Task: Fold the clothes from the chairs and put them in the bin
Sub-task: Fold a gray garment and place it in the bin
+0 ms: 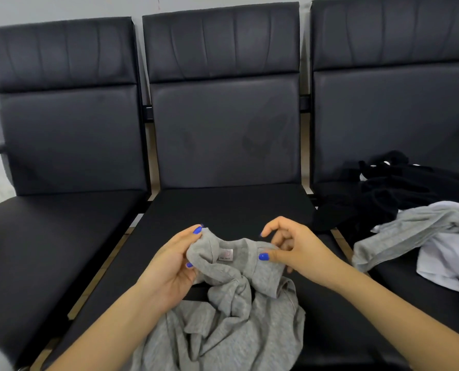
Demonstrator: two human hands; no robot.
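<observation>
Three black padded leather chairs [223, 135] fill the frame. Unsorted black, grey and white clothes [410, 218] crowd the right edge. At lower centre, the crumpled grey cotton shirt [231, 311] hangs by its collar, pinched by the left hand [169, 266] and right hand [295, 250], probably to straighten it for folding.

Three black chairs in a row, backrests walling off the far side. Left chair seat [49, 236] bare, open to a reach from the front. Middle chair seat [223, 207] bare at the back, blocked at the front by a crumpled grey shirt [223, 317] gripped at the collar by the left hand [169, 266] and the right hand [295, 250]. Narrow gaps between seats. Right chair seat [410, 285] mostly taken up: black clothes [383, 194] heaped at the back, grey garment [410, 228] and white garment [447, 261] spilling over the front.
</observation>
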